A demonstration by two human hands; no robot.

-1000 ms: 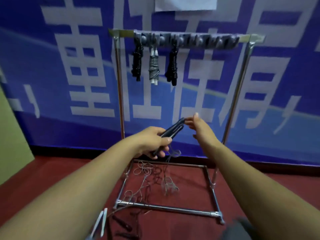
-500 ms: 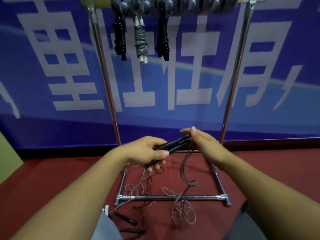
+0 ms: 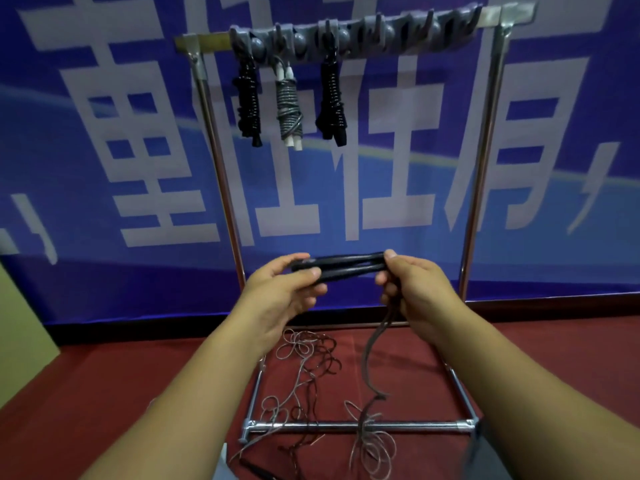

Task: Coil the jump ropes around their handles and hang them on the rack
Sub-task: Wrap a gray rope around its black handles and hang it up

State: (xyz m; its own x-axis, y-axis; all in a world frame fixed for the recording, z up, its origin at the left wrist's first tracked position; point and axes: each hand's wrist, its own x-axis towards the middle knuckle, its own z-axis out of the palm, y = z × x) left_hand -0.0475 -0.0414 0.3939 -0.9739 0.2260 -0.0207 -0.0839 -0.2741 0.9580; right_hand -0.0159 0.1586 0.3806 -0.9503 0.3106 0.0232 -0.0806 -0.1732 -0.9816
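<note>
Two black jump-rope handles lie side by side, held level in front of the rack. My left hand grips their left end between thumb and fingers. At the right end, my right hand pinches the handles and holds the brown rope, which hangs from it down to the floor. Up on the rack's hook strip hang three coiled ropes: a black one, a grey one with white handles, and another black one.
The chrome rack has two uprights and a floor bar. Loose tangled ropes lie on the red floor inside the frame, with more rope and a dark handle near the bottom edge. A blue banner fills the wall behind.
The handles have swung from tilted to level. My right hand has closed around their right end and the rope, which now hangs from it. The view has tilted up.
</note>
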